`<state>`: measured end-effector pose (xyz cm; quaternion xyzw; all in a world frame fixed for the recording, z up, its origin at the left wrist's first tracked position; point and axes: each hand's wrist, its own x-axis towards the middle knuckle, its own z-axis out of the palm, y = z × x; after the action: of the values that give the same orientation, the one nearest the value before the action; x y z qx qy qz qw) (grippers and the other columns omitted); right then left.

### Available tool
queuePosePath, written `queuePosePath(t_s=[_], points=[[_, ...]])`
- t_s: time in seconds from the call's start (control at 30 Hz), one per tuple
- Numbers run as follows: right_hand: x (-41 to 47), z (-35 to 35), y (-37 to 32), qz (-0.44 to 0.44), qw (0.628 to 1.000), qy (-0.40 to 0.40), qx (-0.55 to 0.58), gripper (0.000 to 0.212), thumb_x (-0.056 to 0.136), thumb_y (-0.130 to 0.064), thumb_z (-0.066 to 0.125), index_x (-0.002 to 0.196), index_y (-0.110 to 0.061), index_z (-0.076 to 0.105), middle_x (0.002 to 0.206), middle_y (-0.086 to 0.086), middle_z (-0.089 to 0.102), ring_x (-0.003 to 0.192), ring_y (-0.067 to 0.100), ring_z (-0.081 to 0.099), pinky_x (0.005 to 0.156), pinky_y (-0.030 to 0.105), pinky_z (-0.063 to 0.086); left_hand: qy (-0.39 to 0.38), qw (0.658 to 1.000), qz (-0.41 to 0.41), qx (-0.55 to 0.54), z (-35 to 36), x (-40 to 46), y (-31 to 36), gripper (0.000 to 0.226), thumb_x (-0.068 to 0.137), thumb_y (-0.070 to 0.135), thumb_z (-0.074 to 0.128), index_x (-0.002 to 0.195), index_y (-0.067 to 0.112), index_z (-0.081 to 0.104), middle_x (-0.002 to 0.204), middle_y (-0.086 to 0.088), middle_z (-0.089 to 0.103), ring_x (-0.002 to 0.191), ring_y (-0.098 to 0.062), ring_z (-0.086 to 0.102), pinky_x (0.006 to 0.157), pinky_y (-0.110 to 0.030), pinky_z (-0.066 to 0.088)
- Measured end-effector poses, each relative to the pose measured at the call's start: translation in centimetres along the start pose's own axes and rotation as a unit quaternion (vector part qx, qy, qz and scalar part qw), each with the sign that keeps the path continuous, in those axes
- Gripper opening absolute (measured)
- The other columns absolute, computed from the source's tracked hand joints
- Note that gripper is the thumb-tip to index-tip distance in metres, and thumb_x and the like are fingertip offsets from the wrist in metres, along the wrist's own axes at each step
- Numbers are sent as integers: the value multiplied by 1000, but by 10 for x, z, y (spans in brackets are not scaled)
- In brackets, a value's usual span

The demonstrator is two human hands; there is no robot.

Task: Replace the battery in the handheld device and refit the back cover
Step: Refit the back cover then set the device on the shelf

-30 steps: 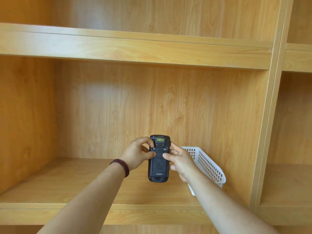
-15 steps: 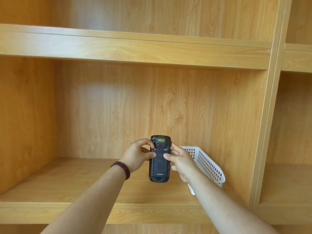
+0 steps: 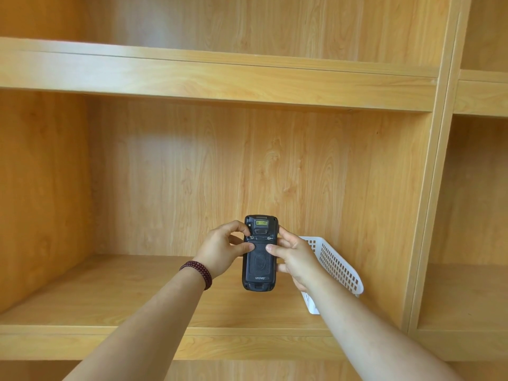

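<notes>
You hold the black handheld device (image 3: pixel 259 254) upright above the wooden shelf (image 3: pixel 115 295), its textured back cover (image 3: pixel 260 264) facing you. Your left hand (image 3: pixel 220 250) and right hand (image 3: pixel 295 259) grip its sides, thumbs pressing the cover. Behind it, a white perforated plastic basket (image 3: pixel 336 268) tilts against the shelf wall, its contents hidden.

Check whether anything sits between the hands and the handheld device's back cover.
Nothing visible does. The left hand and right hand already grip the handheld device, thumbs on its back cover. The white basket lies behind the right hand.
</notes>
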<state>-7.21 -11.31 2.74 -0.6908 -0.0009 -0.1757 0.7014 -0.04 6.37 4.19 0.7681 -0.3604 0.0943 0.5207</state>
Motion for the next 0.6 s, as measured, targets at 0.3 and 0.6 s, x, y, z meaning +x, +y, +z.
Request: queuePosePath(t_s=[0.3,0.6], points=[[-6,0,8,12,1000,4,1,59,92,2,60,145,-22,47,121,1,71,111,19,68,78,38,60,-21,999,-31,-6,3,-5,-2,23,80,15,78,79,29,60,86,-5,77,76,-16,75,83,-43,59],[-6,-4,11,10,1000,2,-8,59,92,1,61,144,-23,48,122,1,71,109,17,68,82,40,59,-4,1000,-6,8,8,-9,-7,28,80,19,78,71,33,55,101,3,71,84,-14,72,83,-41,58]])
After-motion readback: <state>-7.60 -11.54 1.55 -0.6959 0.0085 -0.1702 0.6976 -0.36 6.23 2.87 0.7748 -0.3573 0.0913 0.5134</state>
